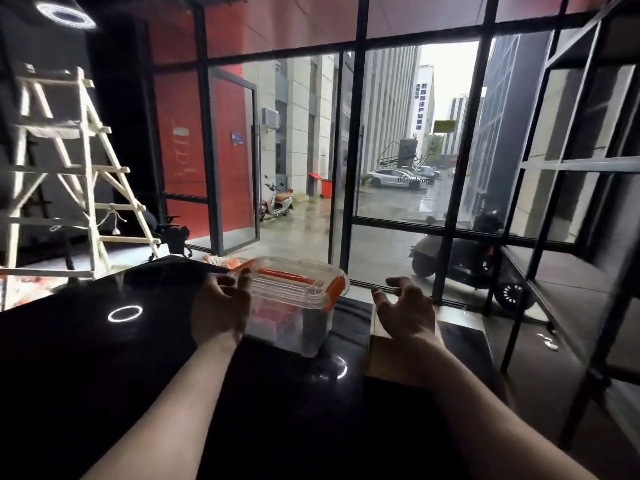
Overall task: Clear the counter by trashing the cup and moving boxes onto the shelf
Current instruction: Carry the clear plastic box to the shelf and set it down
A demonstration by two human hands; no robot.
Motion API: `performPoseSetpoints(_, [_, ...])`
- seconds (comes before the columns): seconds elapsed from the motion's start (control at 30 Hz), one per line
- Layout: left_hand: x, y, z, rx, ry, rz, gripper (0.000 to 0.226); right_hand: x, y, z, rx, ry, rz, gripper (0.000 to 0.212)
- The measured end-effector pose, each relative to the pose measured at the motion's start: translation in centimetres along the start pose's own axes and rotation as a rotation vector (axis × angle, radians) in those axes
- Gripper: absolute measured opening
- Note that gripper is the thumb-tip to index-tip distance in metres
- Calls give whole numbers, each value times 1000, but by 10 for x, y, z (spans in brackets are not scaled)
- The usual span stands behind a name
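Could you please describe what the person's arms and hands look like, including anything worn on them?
Both forearms are bare, with no sleeves in view. The left hand and right hand wear no gloves, and no rings, watch or bracelets show. The left fingers' nails look dark, perhaps polish, though the light is dim.

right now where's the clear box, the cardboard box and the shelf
clear box [294,289]: head view, on its ribbed lid
cardboard box [388,358]: head view, on its top face by the right wrist
shelf [554,271]: head view, on a dark shelf board
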State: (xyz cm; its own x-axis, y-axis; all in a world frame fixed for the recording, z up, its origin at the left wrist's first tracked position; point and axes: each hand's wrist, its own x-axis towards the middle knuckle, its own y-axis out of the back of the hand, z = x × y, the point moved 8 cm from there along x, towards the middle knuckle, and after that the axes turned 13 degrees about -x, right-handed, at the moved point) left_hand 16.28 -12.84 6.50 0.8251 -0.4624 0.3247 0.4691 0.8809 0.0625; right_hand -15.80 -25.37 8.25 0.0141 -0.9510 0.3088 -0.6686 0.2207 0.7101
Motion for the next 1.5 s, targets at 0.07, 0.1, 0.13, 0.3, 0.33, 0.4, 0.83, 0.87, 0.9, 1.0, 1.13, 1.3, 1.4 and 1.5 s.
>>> performPoseSetpoints(0.07, [24,7,-6,-24,-16,-2,46,2,-14,-18,40,8,-16,46])
performPoseSetpoints(0.1, [34,7,-9,-41,-18,-17,47,2,-22,-27,61,11,-28,47])
performPoseSetpoints(0.13, [52,10,-16,-53,-9,-48,49,3,-35,-44,69,18,-36,49])
performPoseSetpoints(0.3, [63,-9,-37,-149,175,-322,92,2,-70,-65,119,-20,-138,60])
performPoseSetpoints(0.33, [58,-15,-39,-190,211,-371,96,1,-75,-63,129,-40,-166,61])
performPoseSetpoints(0.4, [55,-26,-44,-274,271,-471,87,0,-86,-65,160,-71,-186,57])
performPoseSetpoints(0.83, [65,-12,-3,-419,212,-360,60,-6,-52,-69,447,-113,-114,31])
performPoseSetpoints(0.87, [63,-10,13,-420,166,-353,61,-6,-42,-70,479,-108,-97,29])
performPoseSetpoints(0.9, [59,-10,28,-422,123,-349,61,-6,-30,-71,497,-106,-77,30])
performPoseSetpoints(1.0, [43,-17,70,-434,41,-347,59,-8,9,-62,495,-131,-15,43])
performPoseSetpoints(1.13, [-4,-49,119,-510,-13,-429,41,-19,84,-33,490,-128,127,47])
performPoseSetpoints(1.3, [-108,-107,180,-576,-43,-606,25,-53,200,42,416,-147,297,42])
performPoseSetpoints(1.4, [-183,-147,209,-604,-38,-697,13,-81,270,104,353,-177,375,47])
performPoseSetpoints(1.5, [-265,-190,227,-671,16,-753,21,-109,335,170,285,-211,426,55])
